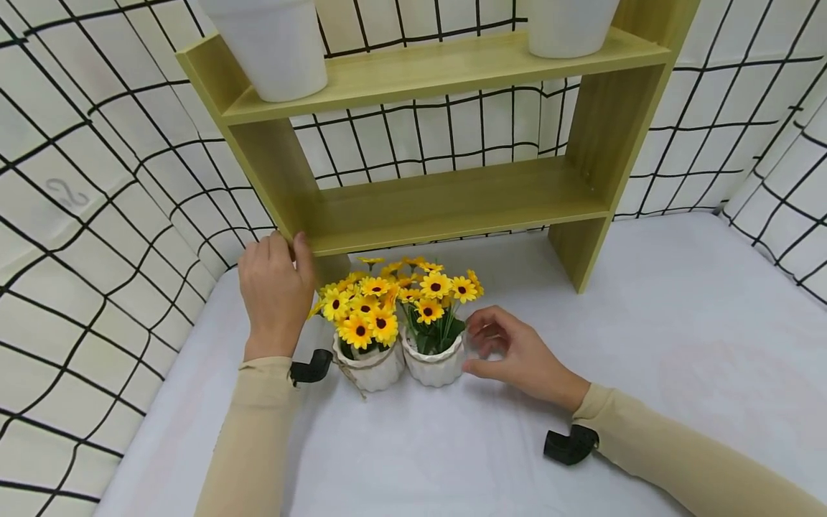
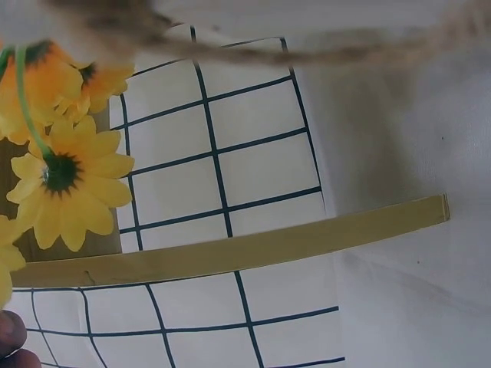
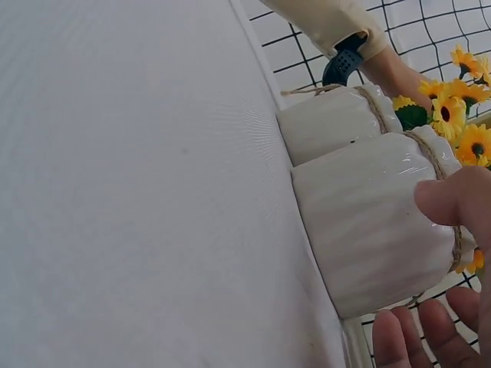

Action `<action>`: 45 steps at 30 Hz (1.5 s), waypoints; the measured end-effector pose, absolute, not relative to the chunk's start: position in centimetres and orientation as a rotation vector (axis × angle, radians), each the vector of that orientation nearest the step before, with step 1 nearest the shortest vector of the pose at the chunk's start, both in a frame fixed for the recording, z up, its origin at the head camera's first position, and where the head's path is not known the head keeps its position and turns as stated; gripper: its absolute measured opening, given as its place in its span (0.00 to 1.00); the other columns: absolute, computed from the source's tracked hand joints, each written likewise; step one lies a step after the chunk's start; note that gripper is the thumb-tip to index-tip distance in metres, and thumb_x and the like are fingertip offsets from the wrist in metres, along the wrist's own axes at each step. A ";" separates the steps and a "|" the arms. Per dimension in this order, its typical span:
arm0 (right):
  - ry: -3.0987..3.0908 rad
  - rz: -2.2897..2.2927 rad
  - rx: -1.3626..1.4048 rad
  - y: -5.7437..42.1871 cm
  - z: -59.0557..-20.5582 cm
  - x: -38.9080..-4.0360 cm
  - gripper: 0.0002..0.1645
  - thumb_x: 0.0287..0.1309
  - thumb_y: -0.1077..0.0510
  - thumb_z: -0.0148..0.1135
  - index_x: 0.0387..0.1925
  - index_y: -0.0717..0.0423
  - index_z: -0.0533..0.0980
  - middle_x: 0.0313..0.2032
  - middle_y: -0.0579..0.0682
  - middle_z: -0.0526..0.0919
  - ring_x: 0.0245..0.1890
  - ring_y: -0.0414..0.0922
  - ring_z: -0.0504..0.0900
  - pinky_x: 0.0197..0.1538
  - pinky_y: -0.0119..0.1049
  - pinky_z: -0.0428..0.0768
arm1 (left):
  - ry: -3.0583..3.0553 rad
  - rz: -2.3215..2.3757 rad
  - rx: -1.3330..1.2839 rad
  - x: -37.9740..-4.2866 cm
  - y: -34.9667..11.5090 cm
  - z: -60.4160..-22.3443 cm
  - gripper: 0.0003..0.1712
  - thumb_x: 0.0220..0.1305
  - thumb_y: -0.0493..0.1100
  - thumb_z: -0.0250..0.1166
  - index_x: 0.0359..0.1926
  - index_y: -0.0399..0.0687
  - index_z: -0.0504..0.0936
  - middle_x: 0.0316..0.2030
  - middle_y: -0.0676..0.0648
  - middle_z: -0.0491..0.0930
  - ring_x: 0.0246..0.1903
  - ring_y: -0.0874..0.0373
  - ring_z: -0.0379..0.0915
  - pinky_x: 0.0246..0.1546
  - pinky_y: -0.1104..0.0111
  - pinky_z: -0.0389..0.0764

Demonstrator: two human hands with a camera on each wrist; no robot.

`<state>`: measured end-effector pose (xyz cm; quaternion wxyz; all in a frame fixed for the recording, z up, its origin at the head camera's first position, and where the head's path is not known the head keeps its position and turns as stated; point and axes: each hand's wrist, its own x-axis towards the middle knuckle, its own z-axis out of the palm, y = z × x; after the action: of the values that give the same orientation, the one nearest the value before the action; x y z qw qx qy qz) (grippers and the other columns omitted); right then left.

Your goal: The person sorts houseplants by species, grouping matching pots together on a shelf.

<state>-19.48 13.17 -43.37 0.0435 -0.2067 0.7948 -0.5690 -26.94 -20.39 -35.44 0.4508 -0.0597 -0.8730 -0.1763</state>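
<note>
Two white ribbed flower pots (image 1: 434, 365) with twine round their rims stand side by side on the white cloth, filled with yellow artificial sunflowers (image 1: 362, 316). My left hand (image 1: 274, 294) grips the front edge of the left side panel of a wooden shelf (image 1: 452, 205), thumb on the inner side. Only some fingertips (image 2: 11, 337) show in the left wrist view. To the right of the right-hand pot (image 3: 376, 222) is my right hand (image 1: 517, 352), thumb and loosely bent fingers spread apart. Whether its thumb touches the pot I cannot tell.
Two larger plain white pots (image 1: 284, 50) stand on the upper shelf board, one at each end. Behind and beside the shelf hangs a white wall covering with a black grid (image 1: 97, 215). White cloth (image 1: 413, 459) covers the surface.
</note>
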 end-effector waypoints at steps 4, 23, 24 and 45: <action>2.395 -1.677 -0.621 13.0 -43.4 -19.7 0.45 0.48 0.56 0.82 0.66 0.53 0.69 0.60 0.54 0.79 0.56 0.50 0.82 0.56 0.31 0.84 | -2.168 -0.432 -0.148 -27.0 -20.4 -35.4 0.29 0.83 0.51 0.45 0.33 0.31 0.74 0.26 0.34 0.74 0.31 0.38 0.66 0.37 0.50 0.65; 2.474 -1.451 -0.591 11.9 -43.2 -20.8 0.54 0.48 0.50 0.83 0.73 0.59 0.66 0.62 0.55 0.82 0.57 0.47 0.83 0.61 0.42 0.83 | -2.173 -0.452 -0.142 -27.0 -20.2 -35.4 0.29 0.83 0.52 0.44 0.32 0.31 0.74 0.25 0.35 0.72 0.31 0.38 0.66 0.37 0.51 0.65; 2.483 -1.446 -0.591 11.9 -43.2 -20.8 0.54 0.47 0.50 0.83 0.73 0.59 0.66 0.61 0.55 0.82 0.56 0.47 0.83 0.60 0.42 0.83 | -2.171 -0.455 -0.142 -27.0 -20.2 -35.4 0.29 0.83 0.52 0.44 0.32 0.31 0.74 0.25 0.35 0.72 0.31 0.38 0.66 0.37 0.50 0.65; 2.524 -1.467 -0.644 12.1 -43.7 -21.1 0.57 0.37 0.48 0.87 0.69 0.55 0.68 0.64 0.50 0.79 0.61 0.46 0.83 0.66 0.45 0.79 | -2.188 -0.461 -0.122 -27.0 -20.2 -35.5 0.29 0.83 0.52 0.44 0.33 0.32 0.73 0.26 0.35 0.71 0.32 0.38 0.64 0.38 0.52 0.60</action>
<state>-21.09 12.14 -43.71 0.0760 -0.2146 0.8418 -0.4894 -26.97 -20.20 -35.48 0.4358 -0.0490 -0.8794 -0.1853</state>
